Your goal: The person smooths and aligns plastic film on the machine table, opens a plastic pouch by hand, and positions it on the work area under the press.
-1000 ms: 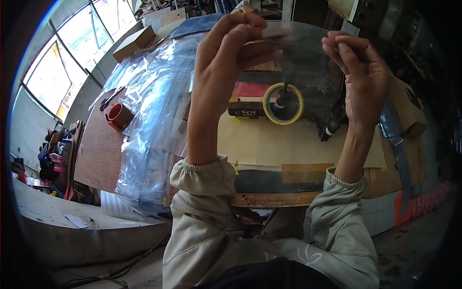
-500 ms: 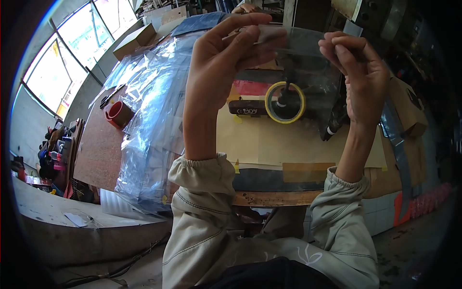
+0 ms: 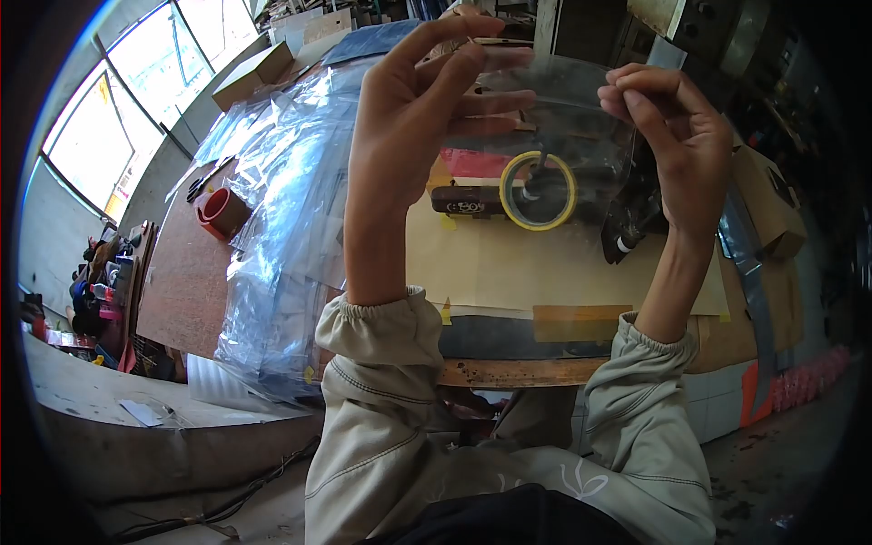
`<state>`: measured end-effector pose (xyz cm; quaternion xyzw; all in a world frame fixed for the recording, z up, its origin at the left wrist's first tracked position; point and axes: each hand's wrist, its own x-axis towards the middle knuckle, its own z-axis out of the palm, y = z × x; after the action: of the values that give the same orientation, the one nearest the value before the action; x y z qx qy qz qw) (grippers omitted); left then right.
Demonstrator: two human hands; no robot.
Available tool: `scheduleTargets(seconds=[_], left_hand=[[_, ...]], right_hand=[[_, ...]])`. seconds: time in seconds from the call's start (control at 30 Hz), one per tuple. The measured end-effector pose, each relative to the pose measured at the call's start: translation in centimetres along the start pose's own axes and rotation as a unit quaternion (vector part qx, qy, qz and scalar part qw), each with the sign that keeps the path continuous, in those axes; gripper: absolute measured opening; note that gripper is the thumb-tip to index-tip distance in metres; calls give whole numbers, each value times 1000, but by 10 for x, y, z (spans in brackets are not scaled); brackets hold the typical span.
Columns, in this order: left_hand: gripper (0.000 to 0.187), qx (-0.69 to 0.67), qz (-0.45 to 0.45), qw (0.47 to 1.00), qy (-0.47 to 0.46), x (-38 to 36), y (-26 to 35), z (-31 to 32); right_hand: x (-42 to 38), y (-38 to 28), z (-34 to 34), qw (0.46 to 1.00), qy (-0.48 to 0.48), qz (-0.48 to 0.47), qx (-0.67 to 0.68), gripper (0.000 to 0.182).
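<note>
A clear plastic sheet [image 3: 572, 86] is raised above the table between my two hands, its outline hard to see. My left hand [image 3: 413, 118] has its thumb near the index finger at the sheet's left side, while the other fingers stretch out and spread behind the film. At the opposite side, my right hand [image 3: 681, 127] pinches the sheet's edge between thumb and fingertips. Below and beyond the film stands a yellow-rimmed tape roll [image 3: 569, 191], beside a dark bar with white lettering [image 3: 465, 201]. A black tool or bracket [image 3: 621, 238] lies under my right hand.
Tan paper [image 3: 472, 263] covers the tabletop's middle. Stacked clear plastic bags [image 3: 282, 236] lie left, near a red-brown tape roll [image 3: 221, 214] and scissors [image 3: 202, 184]. Cardboard boxes stand at back left [image 3: 252, 76] and right [image 3: 767, 204]. Part of another person's hand [image 3: 468, 10] shows at the far side.
The middle, ring and little fingers of my left hand have spread further apart. My right hand has shifted very slightly left, still pinching the sheet.
</note>
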<state>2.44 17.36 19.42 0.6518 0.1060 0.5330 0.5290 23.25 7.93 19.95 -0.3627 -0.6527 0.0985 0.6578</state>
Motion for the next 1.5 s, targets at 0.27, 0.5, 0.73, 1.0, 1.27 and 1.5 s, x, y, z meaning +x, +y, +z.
scheduleTargets(seconds=[0.27, 0.5, 0.73, 1.0, 1.27, 1.5], left_hand=[[32, 44, 8, 999, 4, -2, 4, -3], [32, -25, -32, 999, 32, -60, 5, 33], [22, -12, -42, 994, 99, -117, 8, 62], [18, 58, -7, 991, 119, -129, 3, 76], [19, 81, -14, 992, 99, -130, 1, 69], [21, 60, -52, 993, 90, -135, 4, 62]], right_hand=[[-3, -4, 5, 999, 21, 6, -48, 10], [-33, -32, 7, 998, 31, 33, -49, 10], [-84, -60, 16, 995, 60, 64, -47, 12], [-100, -75, 23, 986, 135, 102, -1, 18], [-97, -64, 16, 979, 138, 150, 14, 10], [-95, -52, 6, 976, 89, 191, 59, 8]])
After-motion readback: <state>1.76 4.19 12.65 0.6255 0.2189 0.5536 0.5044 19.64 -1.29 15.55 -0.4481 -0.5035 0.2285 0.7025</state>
